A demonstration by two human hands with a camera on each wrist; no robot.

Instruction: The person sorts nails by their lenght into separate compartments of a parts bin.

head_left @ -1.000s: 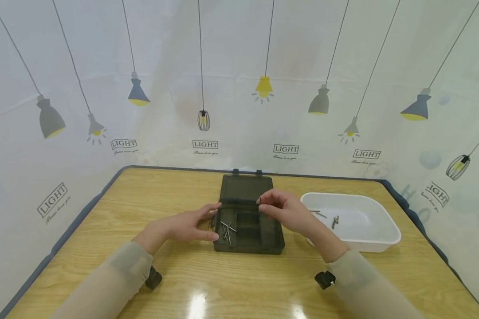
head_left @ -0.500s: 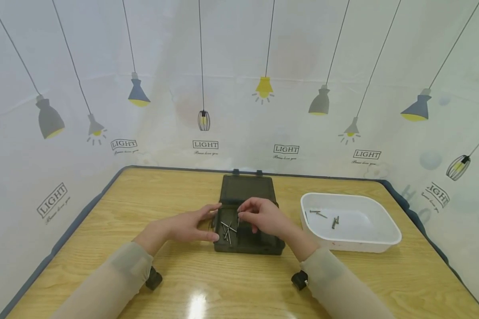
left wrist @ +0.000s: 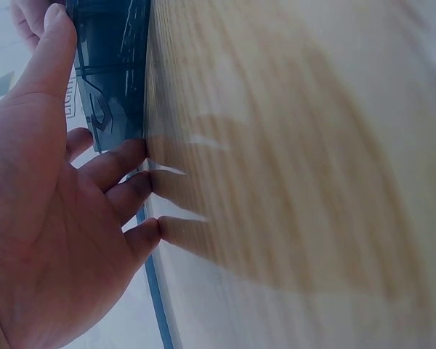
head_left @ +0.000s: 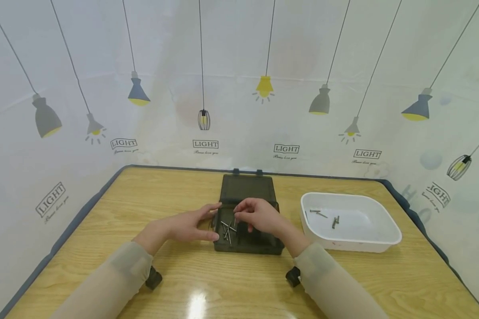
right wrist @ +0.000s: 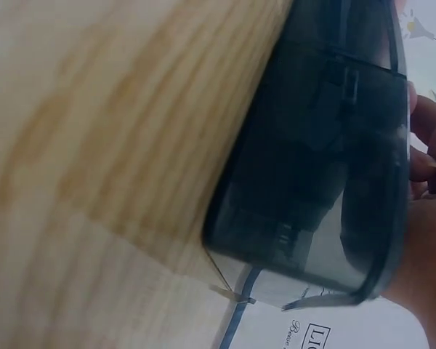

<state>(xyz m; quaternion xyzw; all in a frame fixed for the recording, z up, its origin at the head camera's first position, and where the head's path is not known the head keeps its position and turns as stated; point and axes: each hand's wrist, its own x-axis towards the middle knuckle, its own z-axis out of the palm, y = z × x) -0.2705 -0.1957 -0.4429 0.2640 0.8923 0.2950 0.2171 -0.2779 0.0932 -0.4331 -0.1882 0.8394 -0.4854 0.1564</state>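
Note:
A dark see-through compartment box (head_left: 259,247) lies with its lid (head_left: 248,188) folded back. My left hand (head_left: 187,225) rests at its left side, thumb tip at the near left rim and index finger at the far left corner. In the left wrist view the other fingertips (left wrist: 154,229) touch the table. Several metal screws (head_left: 228,231) lie crossed in the left compartment. Over that compartment's right edge my right hand (head_left: 259,216) pinches a thin metal screw (head_left: 235,220) between thumb and index finger. The right wrist view mostly shows the box's side wall (right wrist: 305,167).
A white tub (head_left: 363,221) stands on the table to the right, with several screws (head_left: 335,221) on its bottom. The wooden table (head_left: 239,283) ends at a dark edge before a wall sheet printed with lamps.
My right hand has moved left, from above the box's right side to the left compartment, carrying the screw. My left hand has stayed at the box's left side.

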